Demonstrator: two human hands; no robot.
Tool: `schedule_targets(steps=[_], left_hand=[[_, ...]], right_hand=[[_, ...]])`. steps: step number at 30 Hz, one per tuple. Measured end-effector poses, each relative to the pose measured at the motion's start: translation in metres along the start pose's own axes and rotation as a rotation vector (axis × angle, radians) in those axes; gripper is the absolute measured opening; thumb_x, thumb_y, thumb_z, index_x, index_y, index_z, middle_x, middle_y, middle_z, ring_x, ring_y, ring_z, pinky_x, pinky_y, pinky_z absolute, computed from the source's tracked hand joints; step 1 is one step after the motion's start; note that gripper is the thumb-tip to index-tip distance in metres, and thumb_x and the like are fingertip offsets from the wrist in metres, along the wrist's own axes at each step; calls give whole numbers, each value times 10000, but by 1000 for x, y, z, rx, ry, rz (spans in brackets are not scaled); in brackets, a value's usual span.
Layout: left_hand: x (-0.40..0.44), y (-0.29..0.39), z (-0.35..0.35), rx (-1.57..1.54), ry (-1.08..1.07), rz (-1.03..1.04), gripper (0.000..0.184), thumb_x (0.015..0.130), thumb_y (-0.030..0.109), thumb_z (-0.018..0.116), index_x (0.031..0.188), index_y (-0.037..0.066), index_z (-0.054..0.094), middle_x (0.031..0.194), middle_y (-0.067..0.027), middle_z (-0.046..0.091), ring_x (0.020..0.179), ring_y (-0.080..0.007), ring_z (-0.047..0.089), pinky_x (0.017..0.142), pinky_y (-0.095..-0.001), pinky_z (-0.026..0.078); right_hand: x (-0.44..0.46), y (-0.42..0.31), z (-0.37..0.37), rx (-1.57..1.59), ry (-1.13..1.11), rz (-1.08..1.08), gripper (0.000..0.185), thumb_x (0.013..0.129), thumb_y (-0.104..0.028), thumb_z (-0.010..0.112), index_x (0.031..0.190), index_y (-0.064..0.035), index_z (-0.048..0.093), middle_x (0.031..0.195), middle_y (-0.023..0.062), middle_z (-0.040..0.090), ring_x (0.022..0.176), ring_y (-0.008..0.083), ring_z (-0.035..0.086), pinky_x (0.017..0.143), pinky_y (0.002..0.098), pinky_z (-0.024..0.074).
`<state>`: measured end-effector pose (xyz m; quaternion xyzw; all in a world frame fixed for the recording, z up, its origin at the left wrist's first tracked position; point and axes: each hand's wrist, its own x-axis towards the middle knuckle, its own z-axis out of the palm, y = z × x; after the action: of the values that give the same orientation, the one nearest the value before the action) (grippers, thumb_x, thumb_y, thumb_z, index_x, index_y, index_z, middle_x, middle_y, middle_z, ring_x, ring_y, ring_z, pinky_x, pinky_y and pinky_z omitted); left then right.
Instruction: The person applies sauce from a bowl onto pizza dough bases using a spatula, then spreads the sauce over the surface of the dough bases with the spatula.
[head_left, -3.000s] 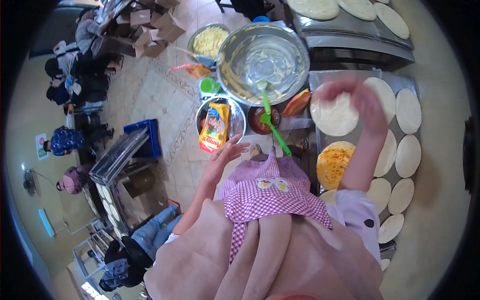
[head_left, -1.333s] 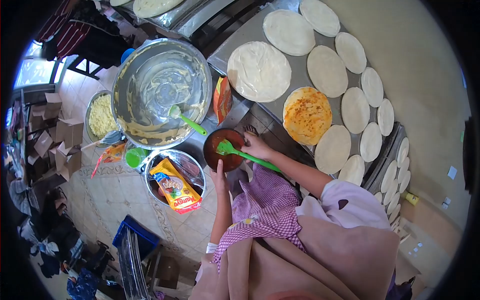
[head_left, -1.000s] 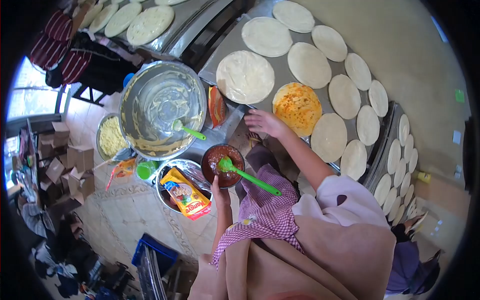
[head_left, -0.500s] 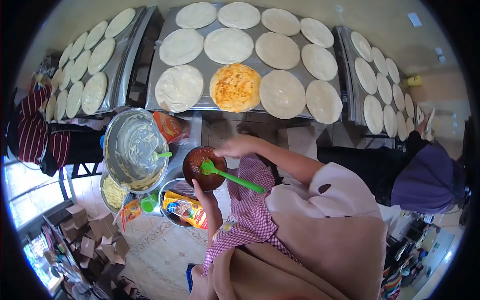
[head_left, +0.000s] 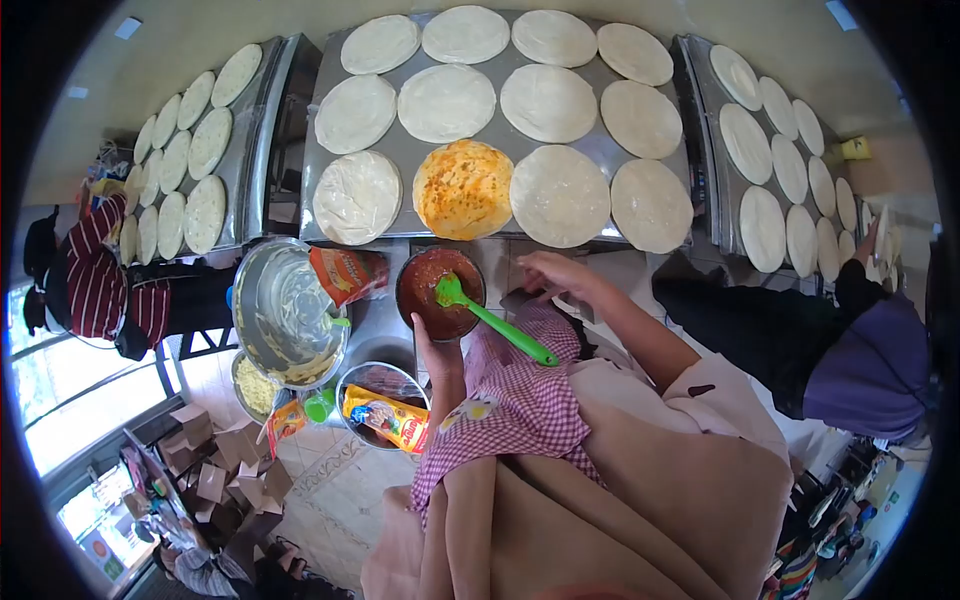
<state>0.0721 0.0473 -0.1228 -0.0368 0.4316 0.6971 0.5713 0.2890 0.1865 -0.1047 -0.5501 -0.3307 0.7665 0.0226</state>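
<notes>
Your left hand (head_left: 437,352) holds the sauce bowl (head_left: 478,272) at its 6 o'clock side, near the middle of your view. Thick red sauce (head_left: 424,278) coats its inside, glossy and flecked with paler bits. The bright green spatula (head_left: 505,331) rests head-down in it, handle leaning out toward 4 o'clock. Your right hand (head_left: 557,275), loosely spread, is near the bowl at 3 o'clock. At 12 o'clock, 1 orange-mottled dough round (head_left: 463,190) lies among 11 pale rounds (head_left: 560,196).
</notes>
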Motion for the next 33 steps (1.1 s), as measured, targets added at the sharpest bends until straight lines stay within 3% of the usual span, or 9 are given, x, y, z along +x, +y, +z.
schedule_targets(steps=[6, 9, 12, 15, 18, 23, 27, 30, 33], left_hand=[[-7, 2, 10, -36, 134, 55, 670, 834, 476, 545, 1350, 109, 327, 1353, -94, 397, 1227, -265, 401, 1003, -460, 343], [-11, 5, 6, -40, 195, 113, 685, 822, 476, 556, 1352, 108, 323, 1360, -99, 389, 1241, -270, 385, 1006, -471, 332], [-10, 9, 4, -54, 238, 158, 695, 815, 469, 563, 1356, 108, 317, 1364, -103, 382, 1248, -275, 375, 1011, -478, 322], [-3, 20, 3, -34, 250, 163, 700, 818, 460, 563, 1363, 105, 306, 1369, -105, 376, 1245, -275, 377, 1015, -469, 320], [8, 36, -6, -9, 209, 121, 703, 819, 464, 562, 1364, 101, 302, 1369, -105, 375, 1239, -274, 383, 1018, -458, 322], [37, 59, -20, 31, 117, 48, 702, 812, 461, 566, 1366, 117, 307, 1363, -107, 382, 1233, -284, 389, 1003, -472, 330], [48, 81, -3, 118, 127, -1, 696, 831, 465, 545, 1364, 90, 300, 1368, -109, 379, 1226, -264, 398, 1021, -424, 327], [61, 90, -4, 146, 78, -33, 691, 831, 458, 549, 1358, 82, 307, 1364, -114, 380, 1219, -271, 406, 1014, -435, 339], [77, 95, -11, 162, 21, -48, 683, 834, 451, 550, 1351, 74, 312, 1359, -118, 383, 1216, -275, 408, 1005, -442, 353]], right_hand=[[131, 27, 16, 840, -86, -184, 295, 821, -183, 595, 1068, -53, 499, 1032, 95, 532, 1002, 243, 519, 892, 456, 436], [112, -10, 35, 838, -36, -172, 262, 814, -162, 574, 1044, -56, 508, 1027, 91, 526, 1045, 237, 495, 951, 452, 392], [102, -26, 34, 832, -68, -69, 173, 764, -125, 600, 910, -86, 515, 940, 63, 508, 1024, 237, 486, 886, 447, 421], [91, -12, 33, 857, -17, 32, 208, 804, -140, 549, 972, -20, 519, 972, 110, 544, 977, 256, 549, 905, 421, 439], [120, 2, 25, 981, -124, -21, 179, 809, -125, 531, 937, -1, 514, 955, 124, 556, 939, 263, 569, 887, 420, 453], [120, -11, 53, 1053, -5, -87, 224, 805, -105, 520, 987, 24, 500, 1003, 150, 562, 950, 268, 564, 892, 414, 451], [114, -22, 70, 1065, 11, -160, 286, 794, -93, 522, 1050, 30, 482, 1030, 150, 560, 979, 265, 553, 908, 416, 441], [118, -27, 81, 1132, -1, -193, 232, 790, -73, 530, 1004, 7, 494, 969, 128, 560, 918, 244, 563, 808, 402, 495], [126, -25, 92, 1122, -46, -240, 341, 778, -102, 552, 1083, 30, 479, 1067, 162, 563, 1003, 279, 549, 914, 427, 436]])
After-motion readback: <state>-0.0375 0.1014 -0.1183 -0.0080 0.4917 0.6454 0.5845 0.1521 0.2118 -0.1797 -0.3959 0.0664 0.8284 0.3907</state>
